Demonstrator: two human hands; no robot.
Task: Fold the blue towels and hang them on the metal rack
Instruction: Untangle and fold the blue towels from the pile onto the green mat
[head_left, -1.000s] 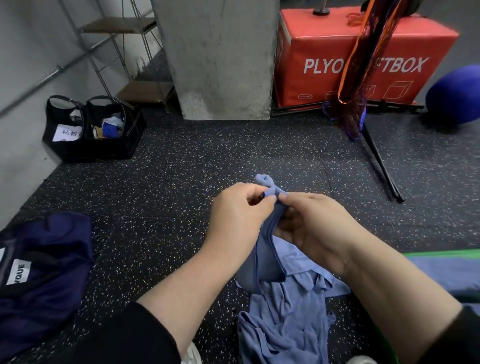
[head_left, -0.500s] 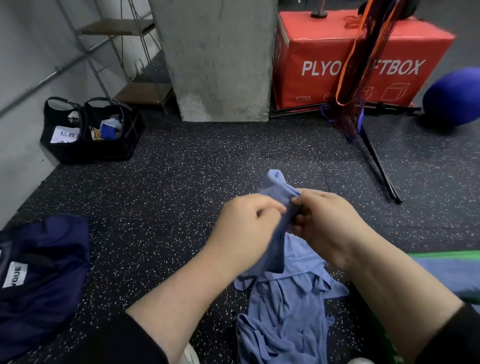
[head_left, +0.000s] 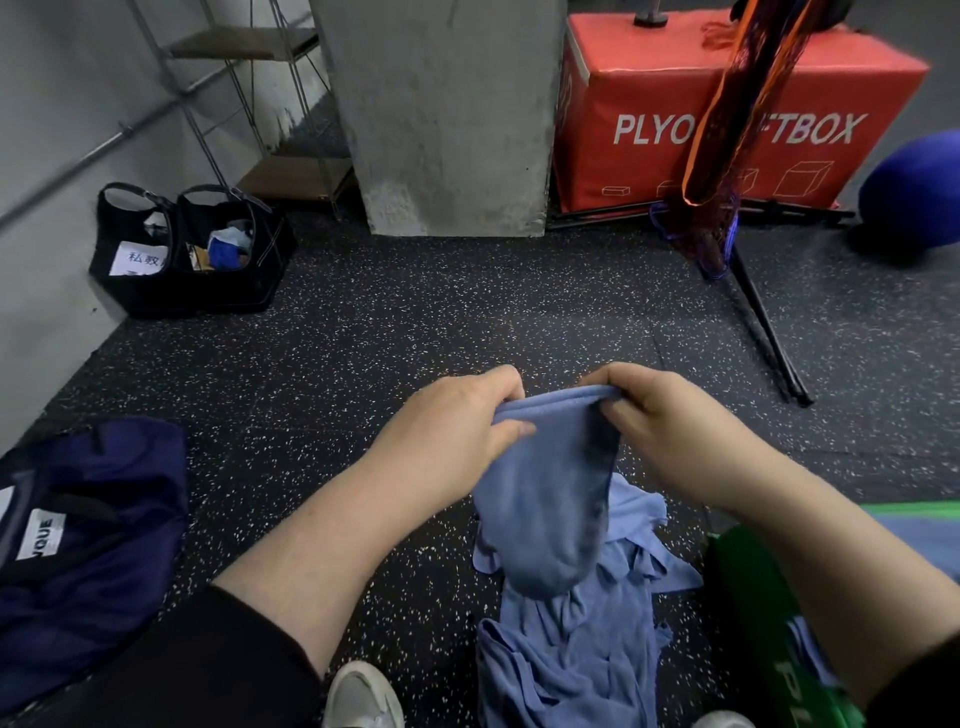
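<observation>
A blue towel (head_left: 548, 488) hangs between both hands, its top edge stretched flat and its body drooping in a loose fold. My left hand (head_left: 457, 421) pinches the left end of that edge, and my right hand (head_left: 670, 421) pinches the right end. Under it, more crumpled blue towels (head_left: 571, 649) lie in a heap on the speckled black floor. A metal rack (head_left: 244, 98) with wooden shelves stands at the far left against the wall.
A concrete pillar (head_left: 441, 114) rises ahead, with a red plyo box (head_left: 727, 119) to its right. Two black bags (head_left: 187, 249) sit by the wall. A dark blue bag (head_left: 83, 545) lies at left. A black stand leg (head_left: 763, 322) slants right; a green bag (head_left: 763, 623) is near right.
My hands have drawn apart, spreading the bunched towel edge out flat between them. The towel now hangs wider than before.
</observation>
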